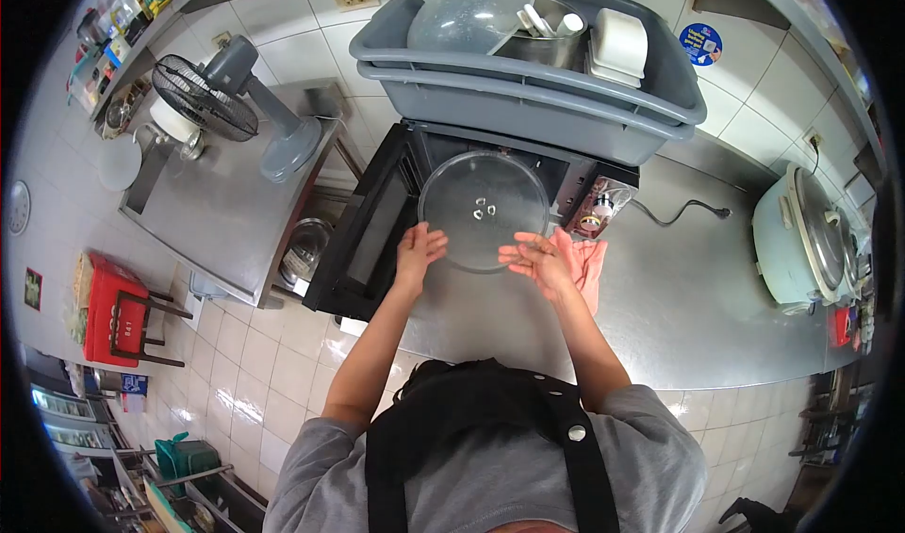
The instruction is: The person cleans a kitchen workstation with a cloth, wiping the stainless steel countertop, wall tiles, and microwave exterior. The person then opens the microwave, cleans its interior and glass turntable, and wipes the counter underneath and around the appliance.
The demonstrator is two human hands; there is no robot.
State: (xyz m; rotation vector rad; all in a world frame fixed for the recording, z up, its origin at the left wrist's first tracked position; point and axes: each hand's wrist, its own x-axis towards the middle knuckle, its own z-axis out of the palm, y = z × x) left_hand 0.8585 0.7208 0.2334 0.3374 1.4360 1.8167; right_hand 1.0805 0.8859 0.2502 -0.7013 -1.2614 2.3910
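A round clear glass microwave turntable plate [462, 189] is held between my two hands at the front of an open microwave [434, 142]. My left hand [417, 255] grips the plate's lower left rim. On the lower right rim, my right hand [539, 262] has its fingers curved against the glass. The plate's far side reaches the microwave's opening, and its raised centre pieces are visible. To the left, the microwave door [366, 236] stands swung out. A pink cloth [586, 264] lies on the counter beside my right hand.
Stacked grey tubs [528, 99] with kitchenware sit on top of the microwave. A rice cooker [787, 231] and an unplugged cord [674, 214] are on the steel counter [679, 297]. A fan [273, 128] stands on the left steel table [217, 213].
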